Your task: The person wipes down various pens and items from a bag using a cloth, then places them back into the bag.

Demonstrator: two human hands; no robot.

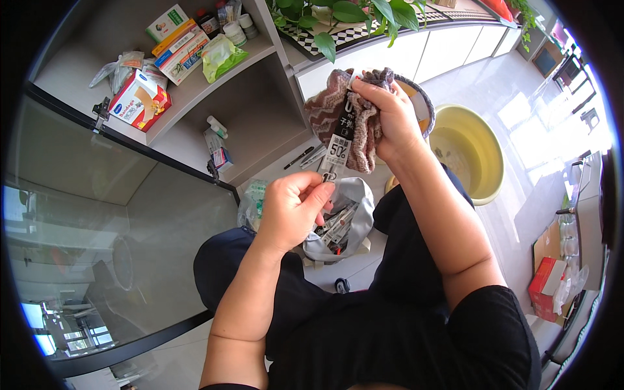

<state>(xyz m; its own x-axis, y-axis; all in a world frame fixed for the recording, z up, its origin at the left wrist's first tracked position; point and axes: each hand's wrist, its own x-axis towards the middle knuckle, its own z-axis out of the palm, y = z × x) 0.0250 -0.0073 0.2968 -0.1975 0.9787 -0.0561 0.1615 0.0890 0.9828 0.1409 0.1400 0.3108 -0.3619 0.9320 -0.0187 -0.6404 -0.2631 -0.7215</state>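
Note:
My right hand (392, 114) holds a bunched brown and cream cloth (327, 109) together with the upper end of a printed plastic pen packet (340, 144). The packet slants down to my left hand (295, 207), whose thumb and fingers pinch its lower end. Just below, between my knees, an open grey fabric bag (360, 234) stands on the floor, with many packaged pens (339, 226) inside it. Beside the bag on the left lies a clear plastic bag (252, 200). Several loose pens (306, 155) lie on the floor in front of the cabinet.
A yellow plastic tub (480, 156) stands at the right, next to a partly hidden round basket (430, 109). An open shelf unit (234, 73) at upper left holds a bandage box (141, 100) and other boxes; its glass door (161, 219) stands open at the left. Leafy plants (348, 12) hang over the counter.

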